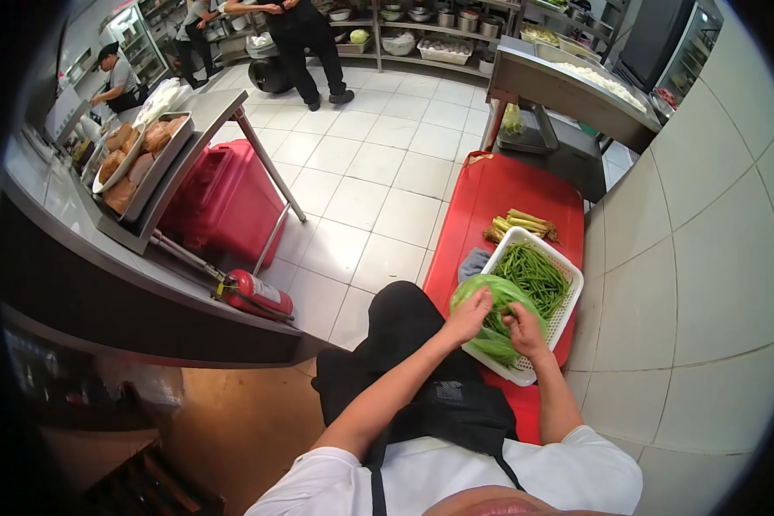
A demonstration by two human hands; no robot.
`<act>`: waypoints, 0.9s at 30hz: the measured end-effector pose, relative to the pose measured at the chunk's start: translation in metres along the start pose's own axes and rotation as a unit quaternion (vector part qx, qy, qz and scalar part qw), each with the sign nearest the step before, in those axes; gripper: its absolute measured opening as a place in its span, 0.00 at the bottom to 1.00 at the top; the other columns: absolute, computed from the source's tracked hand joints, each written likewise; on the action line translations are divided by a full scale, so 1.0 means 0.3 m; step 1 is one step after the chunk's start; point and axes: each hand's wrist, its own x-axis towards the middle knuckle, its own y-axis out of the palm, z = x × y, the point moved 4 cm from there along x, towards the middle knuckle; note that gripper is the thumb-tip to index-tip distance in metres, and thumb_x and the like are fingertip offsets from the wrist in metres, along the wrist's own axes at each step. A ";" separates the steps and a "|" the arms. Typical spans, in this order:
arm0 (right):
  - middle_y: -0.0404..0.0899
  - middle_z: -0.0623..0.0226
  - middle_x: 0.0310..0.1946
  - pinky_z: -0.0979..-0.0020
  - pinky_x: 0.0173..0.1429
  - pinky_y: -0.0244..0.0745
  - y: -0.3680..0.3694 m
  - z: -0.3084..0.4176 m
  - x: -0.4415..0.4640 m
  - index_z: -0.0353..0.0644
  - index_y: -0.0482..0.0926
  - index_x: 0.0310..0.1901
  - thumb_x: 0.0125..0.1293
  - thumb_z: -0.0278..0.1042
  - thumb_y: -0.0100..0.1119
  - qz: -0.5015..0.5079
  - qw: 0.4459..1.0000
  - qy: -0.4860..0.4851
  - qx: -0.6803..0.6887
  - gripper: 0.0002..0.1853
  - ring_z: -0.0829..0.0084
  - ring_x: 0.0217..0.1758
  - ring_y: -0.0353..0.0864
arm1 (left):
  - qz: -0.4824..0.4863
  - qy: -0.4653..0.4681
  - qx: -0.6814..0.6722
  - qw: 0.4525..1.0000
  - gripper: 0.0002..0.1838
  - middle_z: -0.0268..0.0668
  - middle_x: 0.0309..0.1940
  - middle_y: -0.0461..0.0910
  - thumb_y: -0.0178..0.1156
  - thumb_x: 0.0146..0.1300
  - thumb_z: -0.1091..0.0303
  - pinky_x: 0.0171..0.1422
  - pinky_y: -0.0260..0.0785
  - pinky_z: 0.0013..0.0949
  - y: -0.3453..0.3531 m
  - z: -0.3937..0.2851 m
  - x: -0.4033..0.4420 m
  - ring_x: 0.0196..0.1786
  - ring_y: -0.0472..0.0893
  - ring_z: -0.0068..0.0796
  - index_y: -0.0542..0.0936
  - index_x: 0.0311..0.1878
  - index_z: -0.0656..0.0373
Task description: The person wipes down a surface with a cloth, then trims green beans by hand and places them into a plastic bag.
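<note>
A white plastic basket (574,291) holds many green beans (531,273) and sits on a red lid (512,193) beside my legs. Over its near end lies a thin green plastic bag (490,346), with beans showing inside. My left hand (469,316) is closed above the bag's left side, fingers pressed together; what they grip is hidden. At the bag's right side my right hand (525,330) has its fingers curled in a pinch around green beans. A bundle of pale green stalks (522,225) lies behind the basket, and a grey cloth (473,263) beside it.
A tiled wall (632,292) rises close on my right. To the left stand a counter with a tray of meat (146,163), a red bin (224,202) and a fire extinguisher (256,294). Other people, one in black trousers (305,52), stand farther off near shelves (434,30).
</note>
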 end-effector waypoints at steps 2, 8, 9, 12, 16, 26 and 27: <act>0.74 0.66 0.31 0.73 0.35 0.71 -0.020 -0.025 0.000 0.40 0.72 0.46 0.75 0.39 0.51 -0.062 0.996 0.011 0.066 0.11 0.76 0.29 0.73 | -0.031 0.016 -0.003 0.999 0.37 0.55 0.61 0.74 0.47 0.74 0.43 0.68 0.64 0.37 -0.009 0.067 0.014 0.65 0.74 0.42 0.64 0.70 0.70; 0.64 0.74 0.28 0.78 0.26 0.59 -0.090 0.069 0.086 0.46 0.65 0.46 0.78 0.46 0.45 -0.252 0.867 0.004 0.430 0.12 0.83 0.22 0.60 | -0.083 -0.029 -0.077 0.993 0.20 0.40 0.47 0.80 0.54 0.74 0.63 0.56 0.74 0.29 0.009 0.039 -0.087 0.49 0.80 0.25 0.74 0.59 0.69; 0.64 0.74 0.28 0.78 0.25 0.58 -0.106 0.084 0.105 0.46 0.66 0.46 0.78 0.46 0.45 -0.283 0.844 0.008 0.456 0.12 0.83 0.22 0.59 | -0.093 -0.016 -0.095 0.991 0.18 0.38 0.45 0.80 0.54 0.73 0.63 0.55 0.74 0.29 0.010 0.019 -0.096 0.47 0.80 0.24 0.74 0.57 0.68; 0.64 0.75 0.27 0.78 0.24 0.56 -0.129 0.095 0.150 0.48 0.66 0.43 0.78 0.48 0.44 -0.321 0.803 0.038 0.501 0.12 0.82 0.21 0.58 | -0.120 0.013 -0.151 0.981 0.15 0.35 0.42 0.79 0.55 0.73 0.64 0.52 0.75 0.28 0.011 -0.024 -0.115 0.45 0.79 0.21 0.76 0.54 0.66; 0.64 0.76 0.27 0.78 0.23 0.55 -0.091 0.158 0.179 0.49 0.67 0.42 0.78 0.49 0.44 -0.270 0.774 0.048 0.571 0.13 0.82 0.21 0.58 | -0.142 0.024 -0.242 0.960 0.18 0.34 0.46 0.78 0.52 0.75 0.61 0.56 0.73 0.29 0.030 -0.060 -0.126 0.49 0.77 0.21 0.74 0.57 0.66; 0.70 0.72 0.29 0.77 0.38 0.68 0.232 0.295 0.170 0.43 0.69 0.40 0.79 0.38 0.43 -0.211 0.838 0.060 0.499 0.10 0.80 0.30 0.68 | -0.197 0.071 -0.387 0.898 0.25 0.38 0.62 0.72 0.39 0.80 0.55 0.72 0.56 0.29 0.018 -0.172 -0.194 0.66 0.69 0.28 0.69 0.65 0.65; 0.70 0.72 0.29 0.77 0.38 0.68 0.244 0.307 0.170 0.42 0.69 0.40 0.78 0.38 0.43 -0.205 0.852 0.047 0.480 0.10 0.80 0.30 0.68 | -0.199 0.081 -0.378 0.900 0.25 0.39 0.62 0.73 0.38 0.80 0.55 0.73 0.56 0.30 0.009 -0.195 -0.203 0.66 0.69 0.28 0.70 0.65 0.65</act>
